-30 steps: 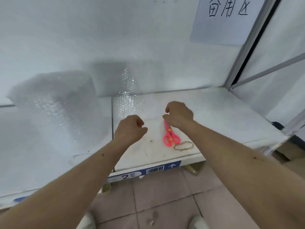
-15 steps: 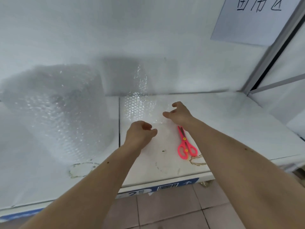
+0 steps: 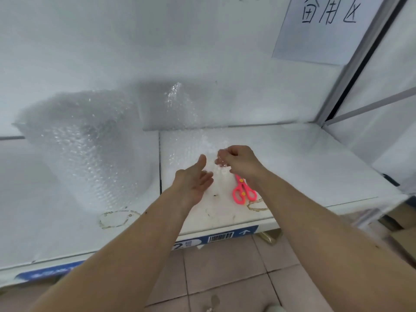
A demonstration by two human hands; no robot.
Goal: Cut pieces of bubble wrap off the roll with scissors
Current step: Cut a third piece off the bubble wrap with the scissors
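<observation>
A big roll of clear bubble wrap (image 3: pixel 87 149) stands on the white shelf at the left. A loose sheet of bubble wrap (image 3: pixel 186 143) runs from it along the back wall and lies flat on the shelf toward the hands. My right hand (image 3: pixel 238 161) pinches the sheet's near edge between fingers and thumb. My left hand (image 3: pixel 194 182) is open, palm turned up and fingers apart, just left of that edge; whether it touches the sheet is unclear. Pink scissors (image 3: pixel 243 191) lie shut on the shelf under my right wrist, handles toward me.
The white shelf (image 3: pixel 304 167) has a blue label strip (image 3: pixel 216 238) along its front edge and a seam (image 3: pixel 160 172) between two panels. A paper sign (image 3: pixel 324 28) hangs on the back wall. A metal post (image 3: pixel 351 70) bounds the right side. Tiled floor lies below.
My left hand has gone from a fist to open with the palm up. My right hand rose slightly and closed its fingers on the sheet's edge. The camera shifted a little.
</observation>
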